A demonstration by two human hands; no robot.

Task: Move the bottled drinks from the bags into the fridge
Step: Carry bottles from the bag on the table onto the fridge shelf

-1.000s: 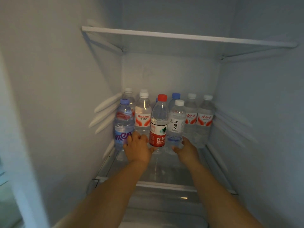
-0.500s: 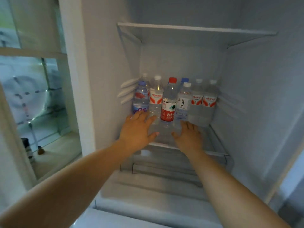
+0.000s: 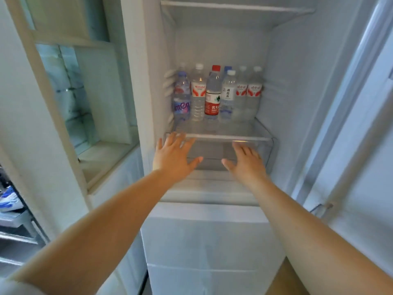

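Both hands are empty, fingers spread: the left hand (image 3: 173, 159) and right hand (image 3: 246, 161) hover just in front of the glass shelf (image 3: 219, 137) edge, the left's fingertips perhaps touching it, hard to tell. The bottles (image 3: 214, 96) stand upright, long axes vertical, packed in rows at the back of that shelf, above and beyond the hands. No bag is in view, so any further bottle probably lies behind or below the person, and neither hand looks nearer

rear bottles (image 3: 227, 69) mostly hidden, labels blurred
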